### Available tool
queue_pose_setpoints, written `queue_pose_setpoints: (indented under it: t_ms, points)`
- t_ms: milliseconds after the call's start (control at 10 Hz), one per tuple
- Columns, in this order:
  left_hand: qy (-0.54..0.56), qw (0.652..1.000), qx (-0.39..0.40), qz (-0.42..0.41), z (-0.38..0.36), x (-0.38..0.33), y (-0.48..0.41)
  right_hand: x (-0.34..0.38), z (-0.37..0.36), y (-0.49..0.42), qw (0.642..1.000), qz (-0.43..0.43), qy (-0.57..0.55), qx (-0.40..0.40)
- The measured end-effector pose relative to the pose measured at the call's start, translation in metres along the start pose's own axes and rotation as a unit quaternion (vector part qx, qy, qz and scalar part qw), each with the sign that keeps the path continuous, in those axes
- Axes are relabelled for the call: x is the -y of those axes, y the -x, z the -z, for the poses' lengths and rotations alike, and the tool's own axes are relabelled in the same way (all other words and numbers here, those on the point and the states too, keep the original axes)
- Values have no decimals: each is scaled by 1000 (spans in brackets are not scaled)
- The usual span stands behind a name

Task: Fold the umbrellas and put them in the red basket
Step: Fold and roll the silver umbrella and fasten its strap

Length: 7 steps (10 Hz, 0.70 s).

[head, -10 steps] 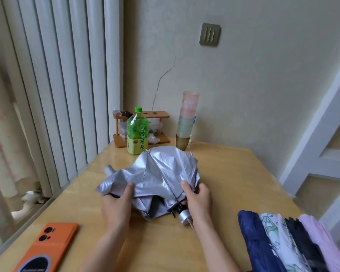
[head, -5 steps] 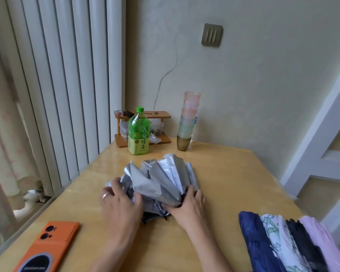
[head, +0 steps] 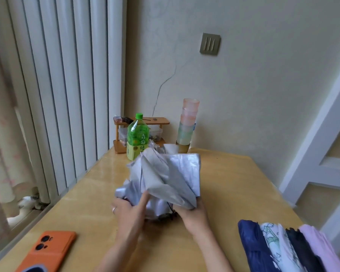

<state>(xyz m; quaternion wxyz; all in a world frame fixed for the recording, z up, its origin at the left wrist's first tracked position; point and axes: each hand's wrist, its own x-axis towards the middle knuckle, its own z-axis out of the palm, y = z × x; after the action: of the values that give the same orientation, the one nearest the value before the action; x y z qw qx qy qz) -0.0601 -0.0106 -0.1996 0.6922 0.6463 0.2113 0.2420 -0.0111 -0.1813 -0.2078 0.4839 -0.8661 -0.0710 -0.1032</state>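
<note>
A silver umbrella (head: 165, 173) with its canopy bunched into loose pleats stands tilted up above the wooden table (head: 234, 183) at the middle. My left hand (head: 129, 211) grips the lower left folds, thumb laid up along the fabric. Gripping the umbrella's base from the right is my right hand (head: 192, 213); its fingers are hidden under the cloth. Dark rib ends show between the hands. Several folded umbrellas (head: 283, 250), navy, white patterned, black and pink, lie side by side at the bottom right. No red basket is in view.
An orange phone (head: 47, 250) lies at the table's front left. At the back stand a green tea bottle (head: 137, 138), a small wooden rack (head: 157, 122) with boxes, and a stack of plastic cups (head: 187, 122). White vertical blinds run along the left; a white door frame is right.
The canopy, spread flat on the table a second ago, has been gathered into pleats and lifted upright. Both hands moved from its edges to its lower end.
</note>
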Motion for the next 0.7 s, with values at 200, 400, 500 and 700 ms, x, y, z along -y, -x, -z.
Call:
queue_pose_setpoints:
  t_ms: [200,400,500,700]
  points:
    - [134,979,157,-7,10,-19,2,14,23,33,991,-81,-108,-10]
    - [161,961,200,-103,18,-34,21,-39,-11,1,987,-94,69,110]
    - [162,949,199,-182,17,-38,25,-29,-8,5,989,-111,6,94]
    - [118,939,189,-263,13,-44,29,-16,0,10,974,-164,-127,90]
